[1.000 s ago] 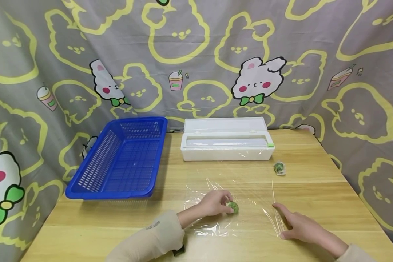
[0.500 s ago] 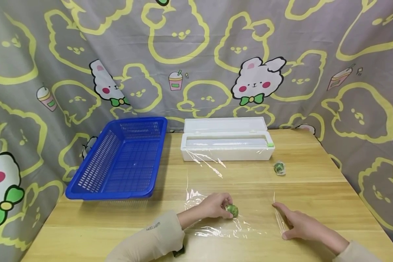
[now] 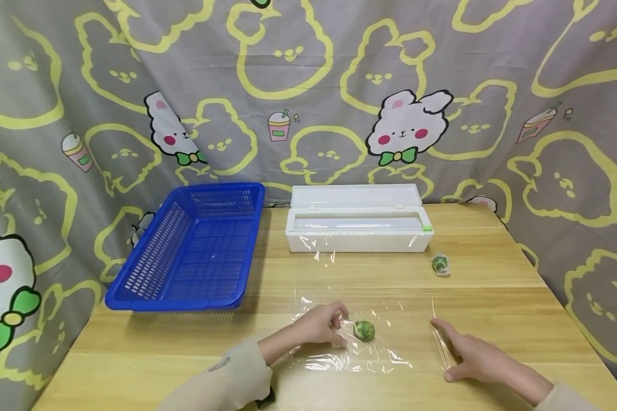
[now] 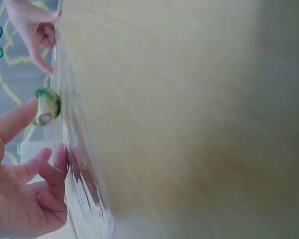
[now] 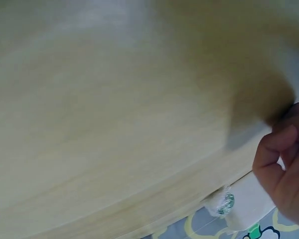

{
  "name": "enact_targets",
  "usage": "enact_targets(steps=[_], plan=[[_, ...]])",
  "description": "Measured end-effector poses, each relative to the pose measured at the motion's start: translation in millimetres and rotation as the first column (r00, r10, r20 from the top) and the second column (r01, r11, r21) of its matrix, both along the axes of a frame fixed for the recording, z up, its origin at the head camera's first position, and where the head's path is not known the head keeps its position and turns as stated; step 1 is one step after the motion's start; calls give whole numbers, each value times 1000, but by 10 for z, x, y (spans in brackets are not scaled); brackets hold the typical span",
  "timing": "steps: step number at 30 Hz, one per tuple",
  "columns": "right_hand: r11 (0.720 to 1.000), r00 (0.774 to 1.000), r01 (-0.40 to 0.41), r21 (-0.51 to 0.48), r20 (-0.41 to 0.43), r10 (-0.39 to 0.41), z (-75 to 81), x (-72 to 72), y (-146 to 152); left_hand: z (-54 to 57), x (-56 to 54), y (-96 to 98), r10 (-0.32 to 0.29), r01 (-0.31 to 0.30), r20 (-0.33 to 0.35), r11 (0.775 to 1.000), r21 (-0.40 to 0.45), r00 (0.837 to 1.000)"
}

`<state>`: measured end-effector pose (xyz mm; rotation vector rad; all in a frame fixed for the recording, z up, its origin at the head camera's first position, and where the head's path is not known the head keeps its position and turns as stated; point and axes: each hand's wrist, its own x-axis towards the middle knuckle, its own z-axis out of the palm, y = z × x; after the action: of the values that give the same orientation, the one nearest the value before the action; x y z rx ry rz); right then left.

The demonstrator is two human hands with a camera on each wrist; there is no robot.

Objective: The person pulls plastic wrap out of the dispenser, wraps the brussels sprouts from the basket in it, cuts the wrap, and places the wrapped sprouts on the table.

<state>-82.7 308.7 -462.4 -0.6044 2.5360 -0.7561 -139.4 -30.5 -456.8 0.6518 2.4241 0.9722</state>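
Note:
A Brussels sprout (image 3: 364, 330) rests on a sheet of cling film (image 3: 324, 362) drawn out over the wooden table. Just left of it is my left hand (image 3: 321, 325), thumb and fingers apart, holding nothing. In the left wrist view, the left thumb (image 4: 22, 117) overlaps the sprout (image 4: 49, 107), whose pale cut stem faces the camera. My right hand (image 3: 475, 354) holds the film's right edge, which creases between index finger and thumb. Curled fingers of this right hand (image 5: 286, 164) show in the right wrist view.
At the back, a white cling film dispenser (image 3: 360, 244) has its lid raised, with the film running out toward me. A film-wrapped sprout (image 3: 440, 264) lies to its front right. The blue plastic basket (image 3: 175, 305) stands on the left. A patterned curtain (image 3: 319, 68) hangs behind the table.
My left hand has let go of the sprout and drawn back a little to the left. The sprout was set slightly nearer to me; the right hand stays at the film's edge.

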Motion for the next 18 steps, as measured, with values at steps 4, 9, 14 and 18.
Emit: enact_targets(steps=[4,9,14,18], plan=[[998,999,-43,-51,-24,42,-23,10,31,26,37,-198,-7,7,12,1000,12,1000],[990,992,-102,-94,-89,93,-58,28,66,30,107,-466,-31,32,-21,999,33,999],[987,968,-145,-68,-217,127,-103,59,73,52,240,-713,-41,43,-70,999,19,997],[981,933,-191,-38,-318,170,-136,72,87,78,360,-831,-48,38,-129,997,-73,991]])
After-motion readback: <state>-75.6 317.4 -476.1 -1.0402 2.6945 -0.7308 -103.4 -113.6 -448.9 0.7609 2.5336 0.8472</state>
